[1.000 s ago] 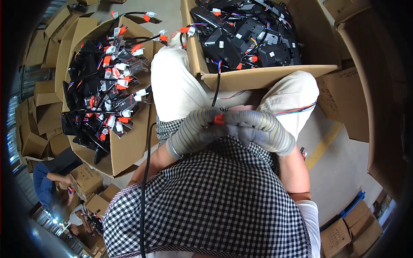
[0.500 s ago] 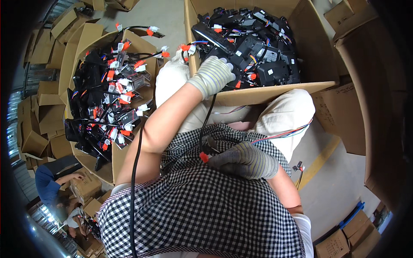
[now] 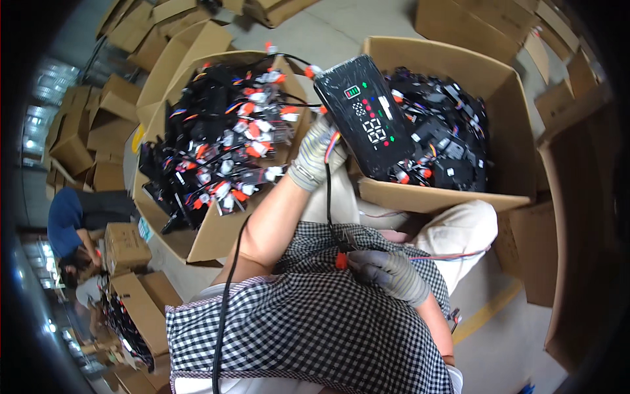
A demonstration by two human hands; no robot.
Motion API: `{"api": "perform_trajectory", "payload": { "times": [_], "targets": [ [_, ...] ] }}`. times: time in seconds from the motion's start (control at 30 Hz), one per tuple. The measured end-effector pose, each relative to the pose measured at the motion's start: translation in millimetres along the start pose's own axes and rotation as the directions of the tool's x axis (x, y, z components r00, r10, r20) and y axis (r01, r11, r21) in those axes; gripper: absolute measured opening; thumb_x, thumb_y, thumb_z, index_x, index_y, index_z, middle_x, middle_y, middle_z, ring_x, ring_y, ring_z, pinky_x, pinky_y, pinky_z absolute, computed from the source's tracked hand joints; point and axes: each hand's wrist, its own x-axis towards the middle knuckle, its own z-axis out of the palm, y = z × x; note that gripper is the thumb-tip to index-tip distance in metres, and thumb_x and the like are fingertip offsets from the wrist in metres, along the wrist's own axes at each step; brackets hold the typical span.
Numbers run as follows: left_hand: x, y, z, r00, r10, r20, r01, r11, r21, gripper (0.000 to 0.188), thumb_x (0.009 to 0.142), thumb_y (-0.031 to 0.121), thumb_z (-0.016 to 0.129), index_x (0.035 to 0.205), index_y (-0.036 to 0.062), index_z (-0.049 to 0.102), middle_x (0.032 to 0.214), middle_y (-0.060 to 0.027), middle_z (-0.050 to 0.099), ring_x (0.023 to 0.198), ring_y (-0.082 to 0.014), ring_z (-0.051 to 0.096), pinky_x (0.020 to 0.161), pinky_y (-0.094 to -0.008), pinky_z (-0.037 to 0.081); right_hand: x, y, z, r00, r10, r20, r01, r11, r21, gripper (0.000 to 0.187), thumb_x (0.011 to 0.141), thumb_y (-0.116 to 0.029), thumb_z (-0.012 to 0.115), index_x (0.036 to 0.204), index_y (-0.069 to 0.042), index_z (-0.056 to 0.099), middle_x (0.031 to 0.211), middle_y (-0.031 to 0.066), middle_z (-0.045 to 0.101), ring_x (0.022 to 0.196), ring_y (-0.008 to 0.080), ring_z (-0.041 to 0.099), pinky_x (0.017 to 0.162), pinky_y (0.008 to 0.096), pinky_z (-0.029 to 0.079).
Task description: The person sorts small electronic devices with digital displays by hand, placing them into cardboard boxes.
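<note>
My left hand (image 3: 316,156), in a striped glove, grips the lower left edge of a black display panel (image 3: 361,108) raised above a carton's front edge. Its face shows bright coloured symbols and white digits. From the panel a black cable (image 3: 329,203) runs down to an orange connector (image 3: 341,261) over my lap. My gloved right hand (image 3: 390,274) is closed at that connector, fingertips on its right side. Thin coloured wires (image 3: 453,256) lead rightward from the right hand across my knee.
The right carton (image 3: 446,198) holds many black panels (image 3: 453,131) with wires. In the left carton (image 3: 210,233) lie more units with white and orange connectors (image 3: 246,131). A tall cardboard wall (image 3: 558,262) stands at right. Two people (image 3: 65,217) work at far left. A black cable (image 3: 226,295) hangs past my left arm.
My left hand has drawn a display panel up from the right carton, its face now toward me with symbols showing. The right hand stays at the orange connector. The whole view has shifted.
</note>
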Motion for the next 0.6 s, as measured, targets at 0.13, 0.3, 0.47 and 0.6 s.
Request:
{"api": "perform_trajectory", "payload": {
  "times": [0.13,0.3,0.47,0.6],
  "targets": [
    [-32,19,3,0.994,0.038,-0.099,-0.037,0.999,0.008,0.054,0.081,0.019,0.071,0.128,0.0077,0.046,0.126,-0.0093,0.054,0.114,-0.0215,0.055,0.098,-0.0373,0.048,2,4,6,0.987,0.142,0.077,-0.151,0.979,0.136,0.033,0.094,-0.019,0.052,0.122,-0.001,0.054,0.101,0.0095,0.066,0.079,0.0152,0.063,0.077,0.0264,0.050],
    [-50,26,-5,0.993,0.119,-0.010,-0.119,0.991,0.055,0.056,0.079,0.024,0.073,0.128,0.0132,0.048,0.126,-0.0014,0.053,0.115,-0.0160,0.052,0.101,-0.0323,0.042,4,2,14,0.982,0.179,0.062,-0.188,0.958,0.216,0.042,0.091,-0.029,0.056,0.119,0.002,0.056,0.104,0.0080,0.065,0.075,0.0132,0.058,0.072,0.0264,0.048],
    [-53,35,-29,0.947,0.266,-0.179,-0.243,0.960,0.138,0.051,0.087,0.022,0.062,0.131,0.0087,0.042,0.127,-0.0069,0.052,0.119,-0.0203,0.048,0.102,-0.0362,0.040,7,2,23,0.987,0.157,-0.021,-0.145,0.950,0.277,0.040,0.091,-0.028,0.057,0.118,0.002,0.057,0.101,0.0074,0.065,0.074,0.0136,0.059,0.072,0.0267,0.048],
    [-66,127,-95,0.891,0.400,0.215,-0.180,0.746,-0.641,0.038,0.092,0.027,0.053,0.123,0.0051,0.048,0.122,-0.0140,0.054,0.111,-0.0240,0.053,0.094,-0.0385,0.044,-1,20,14,0.982,0.147,-0.119,-0.103,0.945,0.311,0.036,0.095,-0.020,0.051,0.122,0.003,0.053,0.091,0.0068,0.061,0.077,0.0118,0.058,0.073,0.0250,0.048]
  ]
}}
